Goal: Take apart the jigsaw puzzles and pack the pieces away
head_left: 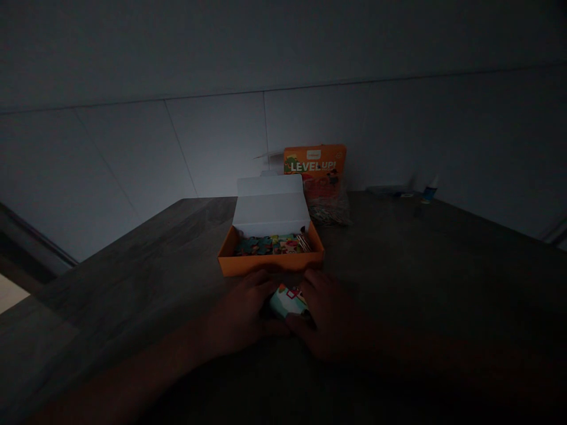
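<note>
Between my two hands, low over the dark table, are printed puzzle pieces (289, 301) in mint green, white, orange and red. My left hand (245, 310) grips their left side, with the thumb at the near edge. From the right, my right hand (325, 313) curls round them and covers part of the print. Just beyond my fingers stands an orange box (270, 264), its white lid (271, 206) tipped back. Colourful jigsaw pieces (259, 245) lie inside, with several more standing on edge at the right. Dim light hides details of my fingers.
Behind the open box, an orange "LEVEL UP!" box (314, 168) stands upright near the wall. A clear plastic bag of pieces (328, 212) lies before it. A small blue and white bottle (429, 192) and a flat plastic item (390, 190) are at the back right.
</note>
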`<act>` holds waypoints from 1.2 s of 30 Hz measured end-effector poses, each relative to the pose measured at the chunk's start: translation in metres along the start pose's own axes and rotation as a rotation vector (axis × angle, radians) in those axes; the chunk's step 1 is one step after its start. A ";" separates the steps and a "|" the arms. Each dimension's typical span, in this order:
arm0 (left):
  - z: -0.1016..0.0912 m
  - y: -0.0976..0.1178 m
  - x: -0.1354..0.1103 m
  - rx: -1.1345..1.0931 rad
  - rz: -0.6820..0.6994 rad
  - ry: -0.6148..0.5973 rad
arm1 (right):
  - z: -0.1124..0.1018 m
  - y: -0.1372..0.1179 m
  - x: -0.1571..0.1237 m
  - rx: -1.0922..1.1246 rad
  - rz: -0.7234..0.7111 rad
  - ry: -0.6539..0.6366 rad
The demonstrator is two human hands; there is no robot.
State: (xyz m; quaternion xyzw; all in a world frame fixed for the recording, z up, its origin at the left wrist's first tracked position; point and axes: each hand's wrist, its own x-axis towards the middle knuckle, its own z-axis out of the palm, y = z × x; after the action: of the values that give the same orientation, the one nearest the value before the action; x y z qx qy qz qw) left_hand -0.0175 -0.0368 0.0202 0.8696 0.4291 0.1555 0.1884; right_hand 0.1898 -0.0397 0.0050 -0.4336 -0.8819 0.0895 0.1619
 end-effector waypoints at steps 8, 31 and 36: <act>-0.003 0.007 -0.001 -0.019 -0.007 -0.043 | -0.001 -0.011 -0.005 0.027 0.010 -0.012; -0.004 0.005 0.001 -0.116 0.074 -0.017 | -0.039 0.003 0.004 0.102 0.023 -0.316; -0.002 0.007 -0.001 -0.158 0.033 0.030 | -0.025 0.005 0.008 0.299 0.141 -0.261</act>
State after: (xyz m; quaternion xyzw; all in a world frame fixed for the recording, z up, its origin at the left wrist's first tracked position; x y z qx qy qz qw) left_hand -0.0141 -0.0410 0.0247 0.8565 0.4041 0.2047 0.2473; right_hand 0.1978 -0.0299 0.0289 -0.4501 -0.8399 0.2856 0.1022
